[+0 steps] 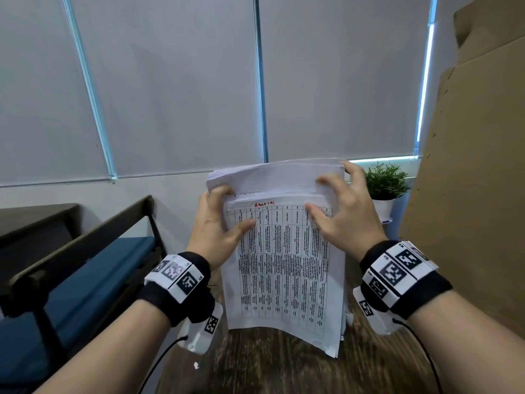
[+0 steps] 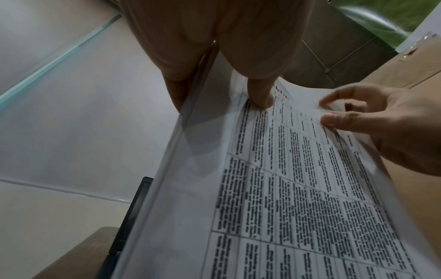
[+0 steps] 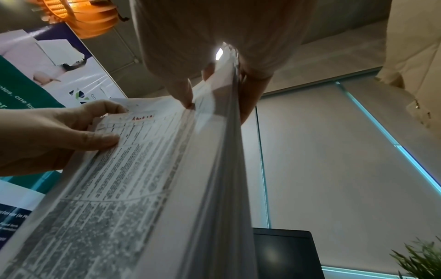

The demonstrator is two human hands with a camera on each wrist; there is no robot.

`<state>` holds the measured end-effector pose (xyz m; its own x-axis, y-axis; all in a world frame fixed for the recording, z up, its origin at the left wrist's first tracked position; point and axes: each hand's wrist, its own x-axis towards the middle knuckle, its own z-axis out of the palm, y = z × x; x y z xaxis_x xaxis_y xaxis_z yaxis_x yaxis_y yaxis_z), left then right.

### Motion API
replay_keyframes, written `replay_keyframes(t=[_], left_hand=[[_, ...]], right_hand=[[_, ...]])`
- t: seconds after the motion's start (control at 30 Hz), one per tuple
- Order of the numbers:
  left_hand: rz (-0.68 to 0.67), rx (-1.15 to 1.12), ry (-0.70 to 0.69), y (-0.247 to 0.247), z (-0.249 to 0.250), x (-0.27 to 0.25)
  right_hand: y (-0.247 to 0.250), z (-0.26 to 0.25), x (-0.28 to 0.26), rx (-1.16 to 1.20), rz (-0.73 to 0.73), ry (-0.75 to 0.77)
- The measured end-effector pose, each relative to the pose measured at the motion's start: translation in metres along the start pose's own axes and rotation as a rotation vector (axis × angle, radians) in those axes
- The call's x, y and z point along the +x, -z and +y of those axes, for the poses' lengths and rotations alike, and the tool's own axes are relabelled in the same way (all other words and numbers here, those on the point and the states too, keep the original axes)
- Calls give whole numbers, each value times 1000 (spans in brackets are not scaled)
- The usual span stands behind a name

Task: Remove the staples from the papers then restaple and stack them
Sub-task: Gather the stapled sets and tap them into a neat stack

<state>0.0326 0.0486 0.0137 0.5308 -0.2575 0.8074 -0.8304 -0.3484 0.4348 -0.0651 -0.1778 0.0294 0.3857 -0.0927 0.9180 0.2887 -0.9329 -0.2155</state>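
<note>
Papers (image 1: 284, 265), a thick sheaf of printed sheets with a table on the front page, are held up near-vertical in front of the person, above a dark wood-grain tabletop (image 1: 270, 365). The left hand (image 1: 218, 231) grips the upper left edge, thumb on the front page and fingers behind. The right hand (image 1: 343, 217) holds the upper right, fingers curled over the top and side edges, thumb on the print.

The sheaf looks fairly heavy for paper, yet limp: its lower part bows toward the viewer and the bottom edges fan unevenly. Loose sheets would probably slide apart, so a firm pinch near the top corners, where staples likely sit, seems the safest hold. No staple is visible.

A cardboard box (image 1: 468, 166) stands close on the right, with a small potted plant (image 1: 385, 186) just beyond the right hand. A bench with a blue cushion (image 1: 85, 280) lies to the left. Straight down to the tabletop seems the clearest way.
</note>
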Motion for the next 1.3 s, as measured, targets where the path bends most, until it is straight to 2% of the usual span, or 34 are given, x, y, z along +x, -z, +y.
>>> replay_keyframes(t=[0.3, 0.4, 0.6, 0.7, 0.73, 0.8, 0.87, 0.9, 1.0, 1.1, 1.2, 1.3], left_hand=[[-19, 23, 90, -1, -1, 4], [-47, -8, 118, 0, 1, 4], [-52, -72, 125, 1, 1, 3], [-54, -139, 189, 1, 2, 1], [-53, -163, 223, 1, 2, 0], [-47, -249, 281, -1, 3, -2], [5, -355, 313, -3, 1, -4], [37, -407, 333, -5, 0, -5], [79, -553, 437, -12, -4, -11], [13, -534, 484, -19, -4, -14], [111, -475, 481, -21, 2, -2], [158, -458, 479, -22, 0, 5]], right_hand=[[-4, 8, -3, 73, 84, 17], [-4, 10, -7, 105, 65, 23], [-2, 8, -3, 17, 24, 46], [-2, 8, -2, 57, 38, 28], [-2, 9, -4, 122, 47, -14], [-1, 9, -11, 418, 27, -225], [-4, 14, -24, 780, -41, -457], [-8, 19, -31, 864, -113, -532], [-12, 25, -48, 809, -339, -614], [-20, 15, -46, 691, -252, -660], [-24, 3, -30, 649, -105, -630], [-24, 4, -22, 673, -99, -620]])
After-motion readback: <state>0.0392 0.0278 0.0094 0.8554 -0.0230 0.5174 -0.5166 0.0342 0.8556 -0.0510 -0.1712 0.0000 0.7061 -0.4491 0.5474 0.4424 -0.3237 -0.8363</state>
